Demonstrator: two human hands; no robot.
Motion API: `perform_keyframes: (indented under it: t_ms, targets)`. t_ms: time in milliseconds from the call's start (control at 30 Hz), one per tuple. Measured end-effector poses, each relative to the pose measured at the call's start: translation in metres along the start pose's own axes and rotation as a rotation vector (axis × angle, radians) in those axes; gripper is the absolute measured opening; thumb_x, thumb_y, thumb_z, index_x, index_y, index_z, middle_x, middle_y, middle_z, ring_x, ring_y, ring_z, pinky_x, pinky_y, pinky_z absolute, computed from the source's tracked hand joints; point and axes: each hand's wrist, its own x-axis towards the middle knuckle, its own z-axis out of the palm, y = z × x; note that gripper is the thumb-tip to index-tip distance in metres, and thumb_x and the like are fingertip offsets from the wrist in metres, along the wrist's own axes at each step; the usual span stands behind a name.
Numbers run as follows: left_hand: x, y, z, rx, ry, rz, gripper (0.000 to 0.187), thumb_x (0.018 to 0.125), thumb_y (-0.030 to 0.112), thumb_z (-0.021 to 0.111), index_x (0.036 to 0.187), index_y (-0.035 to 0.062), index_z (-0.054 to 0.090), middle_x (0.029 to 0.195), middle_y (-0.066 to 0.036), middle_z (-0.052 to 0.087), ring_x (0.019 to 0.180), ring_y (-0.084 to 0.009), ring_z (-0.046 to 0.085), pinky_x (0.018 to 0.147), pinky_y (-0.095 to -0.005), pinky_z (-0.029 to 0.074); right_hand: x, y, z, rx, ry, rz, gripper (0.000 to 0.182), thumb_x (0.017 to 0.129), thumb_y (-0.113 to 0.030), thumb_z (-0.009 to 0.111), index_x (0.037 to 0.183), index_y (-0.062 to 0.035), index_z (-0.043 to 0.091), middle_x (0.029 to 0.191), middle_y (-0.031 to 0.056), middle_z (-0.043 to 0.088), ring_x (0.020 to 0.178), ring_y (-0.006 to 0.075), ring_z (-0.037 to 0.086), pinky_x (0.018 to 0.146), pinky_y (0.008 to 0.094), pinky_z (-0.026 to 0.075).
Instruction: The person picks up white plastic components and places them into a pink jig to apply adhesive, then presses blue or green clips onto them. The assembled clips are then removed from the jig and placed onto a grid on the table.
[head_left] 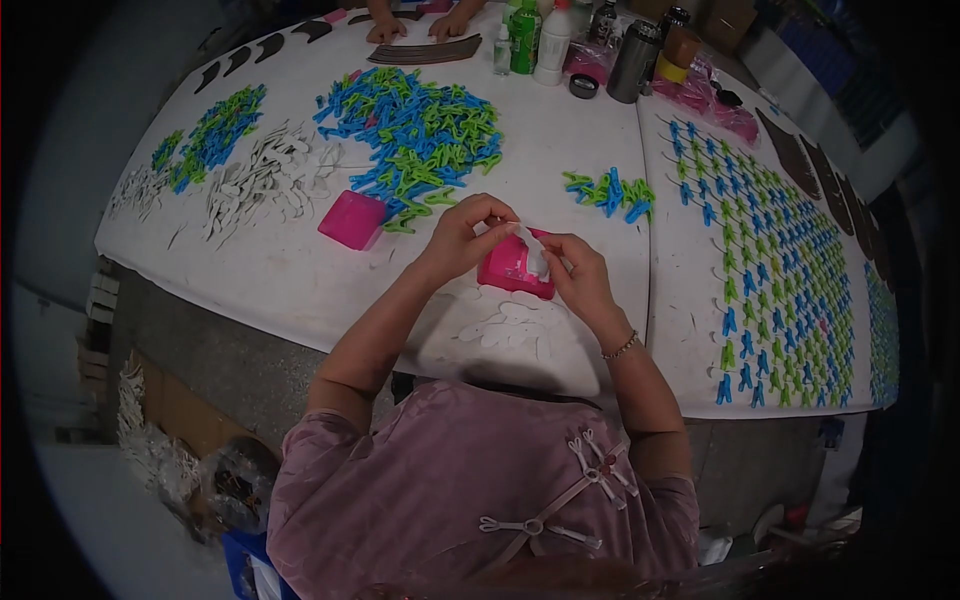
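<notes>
You had both hands at the middle of the frame, over the near edge of the white surface. Your left hand was curled closed, fingertips pinching the top of a small white piece. Your right hand was closed around the side of the pink box, steadying it from the right while also touching that white piece. The box sat between your hands, just above a scatter of flat white cutouts lying on the surface.

By my reading, you were at the step of fitting or pulling one white piece at the pink box; whether it was going in or coming out I cannot tell. The next move would have called for a firm hold on the box and a clean pinch, so the thin piece did not bend.

A second pink box lay to the left of centre, beside the big pile of blue and green clips. Rows of laid-out clips filled the right of the frame, and bottles stood at the top, near another person's hands.
</notes>
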Motion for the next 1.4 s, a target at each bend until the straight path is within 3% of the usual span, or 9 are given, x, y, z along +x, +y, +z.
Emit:
perform_keyframes:
  t_ms: [267, 333, 400, 500, 567, 1100, 1333, 1400]
  targets:
    - [0.002, -0.012, -0.012, 0.283, -0.001, 0.189, 0.009, 0.079, 0.008, 0.067, 0.088, 0.0088, 0.065, 0.081, -0.003, 0.062, 0.081, -0.0217, 0.055, 0.073, -0.0322, 0.043, 0.009, 0.009, 0.011, -0.111, -0.024, -0.037, 0.016, 0.081, 0.001, 0.061, 0.096, -0.0028, 0.061, 0.086, 0.0100, 0.059, 0.080, 0.0237, 0.057, 0.069, 0.0328, 0.046]
    - [0.002, -0.014, -0.012, 0.281, -0.004, 0.191, 0.008, 0.079, 0.008, 0.067, 0.087, 0.0091, 0.064, 0.081, -0.003, 0.062, 0.081, -0.0217, 0.054, 0.073, -0.0321, 0.043, 0.010, 0.010, 0.011, -0.119, -0.039, -0.074, 0.016, 0.082, 0.001, 0.061, 0.098, -0.0026, 0.061, 0.087, 0.0103, 0.057, 0.080, 0.0221, 0.057, 0.068, 0.0308, 0.046]
    - [-0.002, -0.019, -0.013, 0.283, -0.007, 0.187, 0.007, 0.079, 0.009, 0.067, 0.086, 0.0094, 0.064, 0.081, -0.003, 0.062, 0.081, -0.0217, 0.054, 0.073, -0.0319, 0.043, 0.010, 0.007, 0.010, -0.117, -0.026, -0.089, 0.016, 0.076, 0.002, 0.061, 0.092, -0.0035, 0.061, 0.083, 0.0091, 0.061, 0.078, 0.0267, 0.055, 0.069, 0.0367, 0.046]
    - [-0.006, -0.029, -0.011, 0.266, -0.029, 0.141, 0.007, 0.079, 0.009, 0.067, 0.085, 0.0091, 0.064, 0.080, -0.003, 0.062, 0.079, -0.0224, 0.054, 0.072, -0.0324, 0.043, 0.007, 0.014, 0.003, -0.204, -0.019, -0.193, 0.015, 0.076, 0.001, 0.062, 0.090, -0.0039, 0.062, 0.083, 0.0091, 0.061, 0.078, 0.0274, 0.055, 0.069, 0.0373, 0.046]
    - [-0.009, -0.037, -0.005, 0.269, -0.113, 0.041, 0.008, 0.078, 0.010, 0.068, 0.084, 0.0087, 0.063, 0.079, -0.004, 0.061, 0.078, -0.0230, 0.054, 0.072, -0.0330, 0.044, 0.003, 0.017, -0.003, -0.242, -0.031, -0.183, 0.016, 0.075, 0.001, 0.063, 0.090, -0.0040, 0.062, 0.083, 0.0092, 0.061, 0.079, 0.0276, 0.056, 0.069, 0.0378, 0.046]
    - [0.000, -0.040, 0.013, 0.286, -0.185, 0.037, 0.011, 0.076, 0.015, 0.070, 0.080, 0.0083, 0.063, 0.079, -0.005, 0.061, 0.078, -0.0253, 0.055, 0.075, -0.0354, 0.043, -0.005, 0.018, -0.019, -0.340, -0.036, -0.168, 0.017, 0.072, -0.001, 0.062, 0.089, -0.0032, 0.062, 0.083, 0.0104, 0.059, 0.079, 0.0292, 0.054, 0.071, 0.0393, 0.045]
    - [0.010, -0.042, 0.028, 0.262, -0.240, 0.091, 0.009, 0.075, 0.015, 0.069, 0.079, 0.0105, 0.064, 0.079, -0.004, 0.060, 0.081, -0.0240, 0.055, 0.077, -0.0356, 0.041, 0.010, -0.001, -0.034, -0.360, 0.052, -0.168, 0.022, 0.070, 0.000, 0.061, 0.091, -0.0038, 0.061, 0.086, 0.0106, 0.058, 0.079, 0.0295, 0.054, 0.071, 0.0389, 0.045]
    - [0.012, -0.042, 0.033, 0.278, -0.248, 0.068, 0.008, 0.075, 0.016, 0.069, 0.079, 0.0111, 0.064, 0.079, -0.003, 0.060, 0.081, -0.0238, 0.055, 0.078, -0.0357, 0.040, 0.017, -0.008, -0.034, -0.344, 0.039, -0.148, 0.023, 0.073, 0.002, 0.061, 0.096, -0.0028, 0.060, 0.089, 0.0101, 0.058, 0.084, 0.0249, 0.056, 0.073, 0.0328, 0.047]
